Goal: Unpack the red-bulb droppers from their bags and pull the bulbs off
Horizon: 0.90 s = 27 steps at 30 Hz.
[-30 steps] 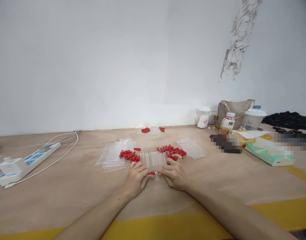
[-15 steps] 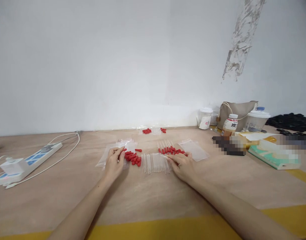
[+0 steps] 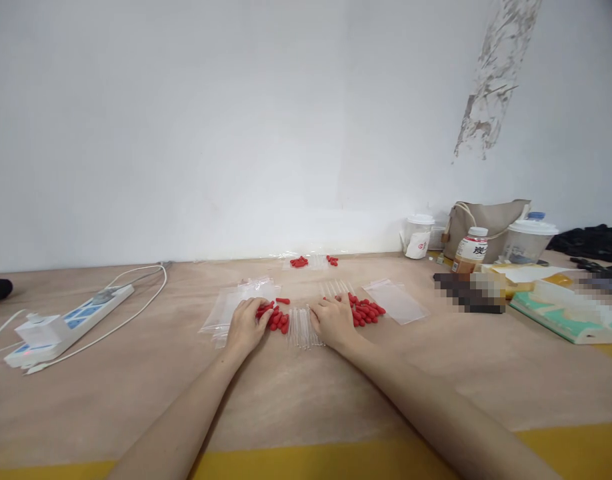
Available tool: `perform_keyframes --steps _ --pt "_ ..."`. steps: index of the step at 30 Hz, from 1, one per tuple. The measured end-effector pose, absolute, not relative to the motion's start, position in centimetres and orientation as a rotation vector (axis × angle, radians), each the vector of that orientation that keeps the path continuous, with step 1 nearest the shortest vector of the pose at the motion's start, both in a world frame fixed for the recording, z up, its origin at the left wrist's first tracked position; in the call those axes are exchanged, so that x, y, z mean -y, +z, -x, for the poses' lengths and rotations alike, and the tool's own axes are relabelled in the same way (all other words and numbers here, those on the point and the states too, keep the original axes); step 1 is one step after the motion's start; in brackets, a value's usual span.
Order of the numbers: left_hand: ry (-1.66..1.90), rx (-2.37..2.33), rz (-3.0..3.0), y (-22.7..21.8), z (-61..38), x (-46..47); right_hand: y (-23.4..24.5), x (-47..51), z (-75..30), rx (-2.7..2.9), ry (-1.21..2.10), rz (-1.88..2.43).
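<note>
My left hand (image 3: 247,325) is at the pile of red rubber bulbs (image 3: 277,320), its thumb and fingers closed around one of them. A single red bulb (image 3: 283,301) lies just beyond the pile. My right hand (image 3: 336,323) curls over the right side of a row of thin clear tubes (image 3: 301,327); its fingertips are partly hidden, so what they grip cannot be made out. Behind and beside that hand, several clear tubes (image 3: 341,287) point away toward the wall. A second heap of red bulbs (image 3: 367,312) lies right of my right hand.
Clear plastic bags lie left (image 3: 219,313) and right (image 3: 397,301). Near the wall is a bag with red bulbs (image 3: 299,262). A power strip (image 3: 81,320) with cables lies left. A drink bottle (image 3: 470,252), lidded cups (image 3: 419,235), a grey pouch (image 3: 486,223) and a green-white packet (image 3: 561,313) stand right.
My right hand has moved left over the tubes, uncovering the right heap of red bulbs. My left hand has moved right and closer over the left pile. The view has shifted slightly.
</note>
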<state>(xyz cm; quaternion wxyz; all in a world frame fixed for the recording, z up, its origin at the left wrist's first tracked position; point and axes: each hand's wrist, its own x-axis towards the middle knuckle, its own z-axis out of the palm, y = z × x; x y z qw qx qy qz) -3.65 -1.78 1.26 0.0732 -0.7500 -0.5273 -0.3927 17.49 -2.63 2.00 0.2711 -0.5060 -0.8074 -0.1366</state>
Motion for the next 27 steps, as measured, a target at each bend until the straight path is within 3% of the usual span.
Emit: perform_keyframes --steps 13,20,27 --pt "-1.237 1.527 2.236 2.0 3.3 2.7 1.7 4.2 -17.1 2.184 -0.206 1.343" --pt "-1.211 1.502 2.218 2.2 3.0 3.3 3.4 3.4 -22.1 2.292 -0.022 1.243" --pt "-0.836 1.275 2.424 2.1 -0.2 5.7 2.5 5.3 -26.4 2.466 -0.234 1.152"
